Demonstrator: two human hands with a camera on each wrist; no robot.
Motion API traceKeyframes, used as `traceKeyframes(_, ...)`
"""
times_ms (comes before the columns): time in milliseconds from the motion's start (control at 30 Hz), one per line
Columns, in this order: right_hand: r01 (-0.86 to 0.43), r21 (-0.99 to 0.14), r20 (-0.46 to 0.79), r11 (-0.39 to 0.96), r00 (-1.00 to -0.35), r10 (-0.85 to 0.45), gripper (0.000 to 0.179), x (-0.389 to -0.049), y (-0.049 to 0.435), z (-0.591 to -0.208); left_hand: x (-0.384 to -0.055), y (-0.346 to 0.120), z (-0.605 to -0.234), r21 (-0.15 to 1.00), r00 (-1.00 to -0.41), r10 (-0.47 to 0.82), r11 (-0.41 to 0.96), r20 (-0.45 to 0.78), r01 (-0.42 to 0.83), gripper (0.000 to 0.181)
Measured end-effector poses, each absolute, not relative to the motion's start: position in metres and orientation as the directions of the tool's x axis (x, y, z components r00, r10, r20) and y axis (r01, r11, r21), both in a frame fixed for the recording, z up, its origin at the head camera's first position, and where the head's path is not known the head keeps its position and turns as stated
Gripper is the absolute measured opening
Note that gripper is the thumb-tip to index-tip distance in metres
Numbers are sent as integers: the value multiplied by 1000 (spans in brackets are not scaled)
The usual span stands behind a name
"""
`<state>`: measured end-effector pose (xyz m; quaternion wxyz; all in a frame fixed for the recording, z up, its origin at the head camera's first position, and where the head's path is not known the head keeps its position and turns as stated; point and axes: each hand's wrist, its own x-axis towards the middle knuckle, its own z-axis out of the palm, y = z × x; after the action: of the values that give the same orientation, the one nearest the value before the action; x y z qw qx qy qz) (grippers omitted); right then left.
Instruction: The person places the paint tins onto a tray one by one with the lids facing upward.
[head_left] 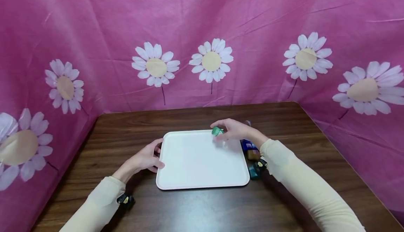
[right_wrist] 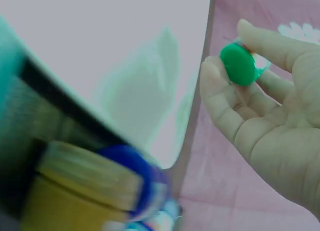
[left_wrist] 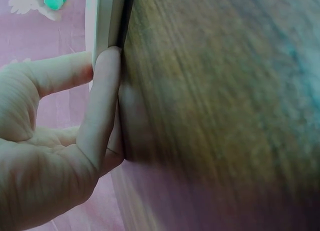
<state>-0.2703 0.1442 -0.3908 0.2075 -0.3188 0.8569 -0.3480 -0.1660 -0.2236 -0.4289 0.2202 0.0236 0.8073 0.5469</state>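
At the far left of the work, the person's left hand [head_left: 146, 156] has its fingers spread and lightly bent, their tips touching the left edge of a white tray [head_left: 199, 162]; they look to be bracing it rather than lifting it, since the tray lies flat on the table [head_left: 132, 127]. Rightward, above the tray's far edge, is a small green-capped container [head_left: 217, 131]. The right hand [head_left: 235, 129] pinches it between thumb and fingers, the rest of the hand loosely bent; this light hold, with the cap facing out, probably allows it to be turned or set down easily. Just beside the tray's right edge sit a blue container [head_left: 248, 145], a tan container [head_left: 253, 154] and a dark teal container [head_left: 254, 172], likely placed there for the right hand's reach. A pale object [head_left: 248, 122] shows beyond the wrist, too hidden to identify.

Counted: two hands, one tray, one green-capped container held, three containers by the tray, one unclear object, and six daisies on the pink curtain [head_left: 189, 7] behind.
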Motion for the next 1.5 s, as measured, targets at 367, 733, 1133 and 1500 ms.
traceKeyframes(367, -397, -753, -164, 525, -659, -734, 46, -270, 103, -378, -167, -222, -430, 892, -902, 275, 402, -332, -206, 104)
traceKeyframes(733, -351, -843, -138, 407, -589, -796, 48, -260, 34, -385, -164, -225, -429, 879, -900, 264, 425, -348, -215, 105)
traceKeyframes(1133, -159, -849, -265, 505, -697, -666, 39, -258, -4, -404, -167, -228, -430, 882, -898, 266, 416, -351, -221, 103)
traceKeyframes(1500, -193, -797, -264, 572, -741, -617, 42, -255, -12, -405, -165, -223, -426, 884, -887, 296, 416, -355, -214, 102)
